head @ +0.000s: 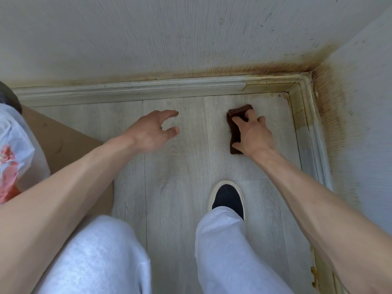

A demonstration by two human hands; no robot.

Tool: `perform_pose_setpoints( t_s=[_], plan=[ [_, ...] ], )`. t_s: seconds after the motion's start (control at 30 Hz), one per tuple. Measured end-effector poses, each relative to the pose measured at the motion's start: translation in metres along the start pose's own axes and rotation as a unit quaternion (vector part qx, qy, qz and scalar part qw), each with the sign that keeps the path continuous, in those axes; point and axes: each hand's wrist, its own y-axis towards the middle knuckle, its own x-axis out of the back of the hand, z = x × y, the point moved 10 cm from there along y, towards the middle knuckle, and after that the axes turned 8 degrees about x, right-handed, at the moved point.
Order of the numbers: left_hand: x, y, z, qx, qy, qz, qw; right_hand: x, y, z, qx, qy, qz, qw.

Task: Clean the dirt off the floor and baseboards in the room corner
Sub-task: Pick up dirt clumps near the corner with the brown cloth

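Right hand (253,133) pressing a dark brown scrub pad (235,126) flat on the grey plank floor (174,187), grip curled over the pad's edges, near the corner. Left hand (151,132) hovers beside it, grip spread, holding nothing. Brown grime along the baseboards (148,88) and lower wall (331,115), heaviest at the corner. Dark shoe (228,196) planted below the pad; cardboard box (70,141) at left.

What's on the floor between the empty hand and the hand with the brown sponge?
Nothing: in the head view, only bare grey floor lies between the left hand and the brown sponge that the right hand grips.
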Motion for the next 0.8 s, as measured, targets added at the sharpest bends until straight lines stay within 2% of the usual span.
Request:
perform_pose_setpoints(
  t_s=[0.3, 0.8],
  plan=[
    [-0.004, 0.003, 0.002, 0.005, -0.005, 0.011, 1.0, -0.007, 0.003, 0.002, -0.019, 0.011, -0.03, 0.999],
    [-0.005, 0.005, 0.004, 0.016, -0.025, 0.016, 0.999, -0.001, 0.025, 0.013, 0.031, -0.054, -0.071, 0.996]
  ],
)
